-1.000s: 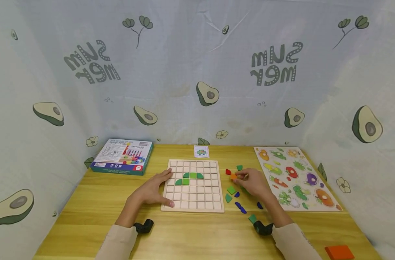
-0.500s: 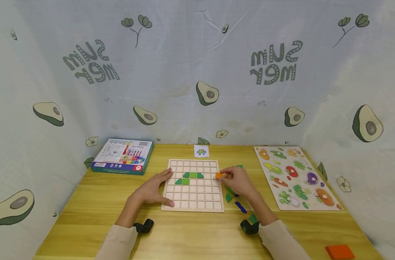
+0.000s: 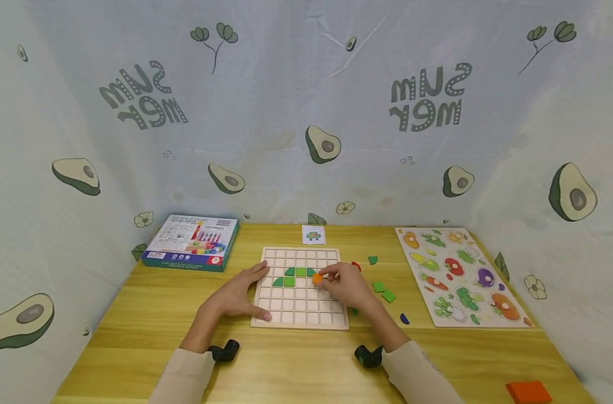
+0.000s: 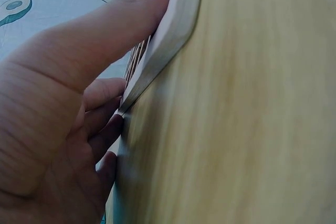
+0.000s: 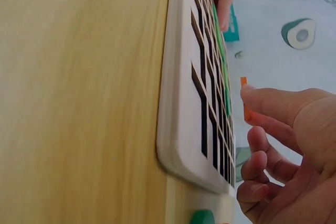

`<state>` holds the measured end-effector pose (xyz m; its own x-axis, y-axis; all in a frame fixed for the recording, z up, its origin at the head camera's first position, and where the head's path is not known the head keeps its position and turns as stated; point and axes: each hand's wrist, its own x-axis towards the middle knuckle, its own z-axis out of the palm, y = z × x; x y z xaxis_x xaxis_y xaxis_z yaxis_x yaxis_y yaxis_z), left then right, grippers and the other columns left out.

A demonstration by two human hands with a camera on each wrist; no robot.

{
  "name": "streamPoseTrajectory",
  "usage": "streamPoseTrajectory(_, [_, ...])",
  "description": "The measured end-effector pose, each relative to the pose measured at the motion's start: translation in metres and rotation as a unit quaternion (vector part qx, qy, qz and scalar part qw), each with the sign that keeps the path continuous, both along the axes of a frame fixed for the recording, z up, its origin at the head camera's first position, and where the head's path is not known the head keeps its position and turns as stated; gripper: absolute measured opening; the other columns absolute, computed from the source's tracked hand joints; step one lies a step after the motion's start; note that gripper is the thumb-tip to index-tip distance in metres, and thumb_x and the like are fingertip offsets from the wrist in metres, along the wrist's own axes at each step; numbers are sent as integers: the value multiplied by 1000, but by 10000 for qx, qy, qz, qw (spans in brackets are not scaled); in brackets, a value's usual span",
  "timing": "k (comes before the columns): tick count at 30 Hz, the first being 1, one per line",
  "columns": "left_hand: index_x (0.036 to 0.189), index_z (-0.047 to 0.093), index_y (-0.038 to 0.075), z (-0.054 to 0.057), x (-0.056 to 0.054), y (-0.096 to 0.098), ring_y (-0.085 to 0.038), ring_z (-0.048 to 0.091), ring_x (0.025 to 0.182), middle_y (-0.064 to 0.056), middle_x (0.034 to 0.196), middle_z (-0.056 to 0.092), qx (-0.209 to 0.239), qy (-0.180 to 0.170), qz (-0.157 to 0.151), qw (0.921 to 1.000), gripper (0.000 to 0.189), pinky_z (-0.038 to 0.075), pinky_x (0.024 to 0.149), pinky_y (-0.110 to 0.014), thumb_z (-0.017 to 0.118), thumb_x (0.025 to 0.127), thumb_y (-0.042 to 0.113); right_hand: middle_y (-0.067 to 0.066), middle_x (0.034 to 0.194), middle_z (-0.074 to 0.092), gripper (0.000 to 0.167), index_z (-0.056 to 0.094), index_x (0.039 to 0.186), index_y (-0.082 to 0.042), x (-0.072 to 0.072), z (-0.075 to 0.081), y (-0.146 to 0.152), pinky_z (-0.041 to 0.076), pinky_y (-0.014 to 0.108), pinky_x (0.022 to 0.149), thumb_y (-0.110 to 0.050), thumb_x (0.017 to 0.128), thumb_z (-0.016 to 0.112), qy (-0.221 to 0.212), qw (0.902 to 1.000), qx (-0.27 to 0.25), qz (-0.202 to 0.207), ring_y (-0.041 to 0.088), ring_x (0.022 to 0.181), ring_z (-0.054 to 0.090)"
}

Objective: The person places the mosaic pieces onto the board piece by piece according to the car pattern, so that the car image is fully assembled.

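Observation:
A wooden grid board [image 3: 301,307] lies in the middle of the table, with several green tiles [image 3: 289,281] set in its upper cells. My left hand [image 3: 234,294] rests along the board's left edge, fingers spread. Its thumb [image 4: 113,32] lies over the wooden rim in the left wrist view, and the fingertips touch the side of the board. Over the board's right half, my right hand [image 3: 349,286] pinches a small orange tile [image 3: 317,278] between thumb and fingers. In the right wrist view the orange tile [image 5: 244,100] is held edge-on, above the grid; the other fingers are curled loosely.
Loose pieces lie right of the board: green tiles [image 3: 383,290], a dark green quarter piece [image 3: 373,260], a red piece [image 3: 356,266] and a blue one [image 3: 404,318]. A pattern card [image 3: 313,235], game box [image 3: 190,242], vegetable puzzle [image 3: 462,278] and orange block [image 3: 528,392] surround them.
My right hand has picked the orange tile up from among the loose pieces and carried it left over the board. The left hand has stayed on the board's edge.

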<state>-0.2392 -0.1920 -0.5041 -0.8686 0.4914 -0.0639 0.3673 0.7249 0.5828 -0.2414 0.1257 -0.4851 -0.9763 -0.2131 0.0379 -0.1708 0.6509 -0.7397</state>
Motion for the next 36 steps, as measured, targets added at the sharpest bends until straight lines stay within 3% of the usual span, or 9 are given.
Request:
streamPoseTrajectory(12, [162, 34, 15, 3, 1, 1, -38, 23, 158, -1, 173, 22, 37, -48, -15, 10000, 121, 26, 125, -62, 90, 66, 62, 0, 82, 59, 18, 81, 108, -12, -3, -5, -20, 35, 21, 57, -16, 90, 80, -55, 9996, 82, 261, 13, 66, 45])
streamPoseTrajectory(17, [162, 34, 15, 3, 1, 1, -38, 23, 158, -2, 173, 22, 30, -71, -12, 10000, 121, 26, 124, -62, 90, 66, 62, 0, 79, 59, 19, 81, 108, -10, -3, -6, -25, 34, 21, 56, -15, 90, 81, 10, 9993, 90, 350, 12, 62, 43])
streamPoseTrajectory(22, [162, 34, 15, 3, 1, 1, -39, 23, 158, -2, 173, 22, 48, -93, -3, 9999, 121, 26, 124, -63, 90, 66, 62, -1, 75, 58, 20, 80, 109, -10, -4, -6, -30, 31, 21, 53, -16, 90, 81, 9, 9993, 67, 378, 10, 55, 37])
streamPoseTrajectory(36, [162, 34, 16, 3, 1, 0, -39, 22, 158, -1, 173, 22, 43, -104, 22, 9999, 121, 26, 124, -63, 90, 66, 62, -2, 74, 58, 20, 80, 109, -11, -5, -4, -37, 32, 23, 54, -15, 90, 80, -2, 9994, 122, 327, 13, 59, 43])
